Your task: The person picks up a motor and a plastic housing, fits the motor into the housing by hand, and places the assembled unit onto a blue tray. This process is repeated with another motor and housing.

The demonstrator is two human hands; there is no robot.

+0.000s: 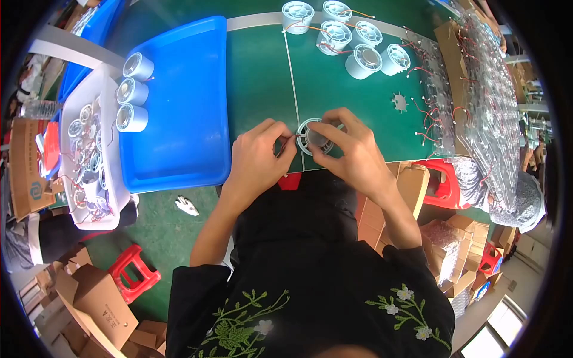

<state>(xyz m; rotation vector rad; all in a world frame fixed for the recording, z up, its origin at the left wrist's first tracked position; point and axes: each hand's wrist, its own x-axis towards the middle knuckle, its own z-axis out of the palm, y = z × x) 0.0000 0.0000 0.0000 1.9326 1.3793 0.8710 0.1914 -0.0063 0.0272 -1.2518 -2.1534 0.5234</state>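
Near the front edge of the green table, my right hand [358, 152] grips a round white plastic housing [302, 145] with its thumb and fingers around the rim. A grey disc shows inside the housing's open, spoked top. On its left side, my left hand [259, 156] is closed in a pinch right by the rim. A thin dark reddish strand shows at those fingertips, too small to make out clearly. Several similar white housings [363, 62] with thin wires stand at the far side of the table. A flat grey toothed piece [399, 102] lies to the right of my hands.
A blue tray [179, 107] on the left bears three white cylinders [132, 91] along its left side. Beyond it is a white bin [107, 218] of similar parts. Wired clear sheets [489, 107] are stacked at right. Red stools [134, 273] and cardboard boxes [98, 304] stand on the floor.
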